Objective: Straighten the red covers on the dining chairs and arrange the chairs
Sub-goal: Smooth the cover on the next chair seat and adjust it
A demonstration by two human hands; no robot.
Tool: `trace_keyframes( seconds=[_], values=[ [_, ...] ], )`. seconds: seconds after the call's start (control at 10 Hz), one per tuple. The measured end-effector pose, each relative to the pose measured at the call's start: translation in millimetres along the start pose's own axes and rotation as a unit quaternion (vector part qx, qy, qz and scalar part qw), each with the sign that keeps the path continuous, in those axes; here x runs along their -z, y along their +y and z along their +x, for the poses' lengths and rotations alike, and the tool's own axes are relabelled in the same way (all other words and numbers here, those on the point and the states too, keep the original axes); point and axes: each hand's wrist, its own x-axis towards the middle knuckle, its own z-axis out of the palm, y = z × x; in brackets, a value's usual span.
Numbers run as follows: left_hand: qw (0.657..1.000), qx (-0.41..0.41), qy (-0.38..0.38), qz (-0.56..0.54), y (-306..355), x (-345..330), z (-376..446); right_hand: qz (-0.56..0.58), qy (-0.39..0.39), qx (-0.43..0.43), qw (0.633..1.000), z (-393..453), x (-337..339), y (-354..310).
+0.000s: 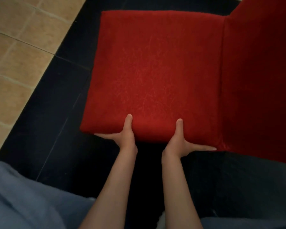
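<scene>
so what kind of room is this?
Probably a home dining area: a chair in a fitted red cover, on a floor of beige tiles and a dark band. No table in view.

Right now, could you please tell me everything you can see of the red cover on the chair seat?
The red cover is a textured fabric with a faint woven pattern, lying smooth and nearly wrinkle-free over the squarish seat and continuing up the chair back at right. It wraps down over the seat's edges. The left hand and right hand hold its near edge, thumbs on top and fingers straight along the side. The chair stands on dark floor.
</scene>
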Motion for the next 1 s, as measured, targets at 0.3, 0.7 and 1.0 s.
trace_keyframes(
  seconds=[0.3,0.7,1.0],
  values=[
    [0.997,0.058,0.019,0.039,42.0,11.3,-46.2,-0.098,-0.023,-0.048,0.994,-39.9,30.2,-47.9],
    [0.986,0.097,0.109,0.079,88.5,74.4,-125.3,-0.152,0.038,-0.094,0.983,-114.7,73.0,-102.3],
    [0.960,0.106,0.198,0.167,129.8,134.7,-175.2,-0.247,0.052,-0.125,0.959,-178.3,120.0,-120.1]
  ],
)
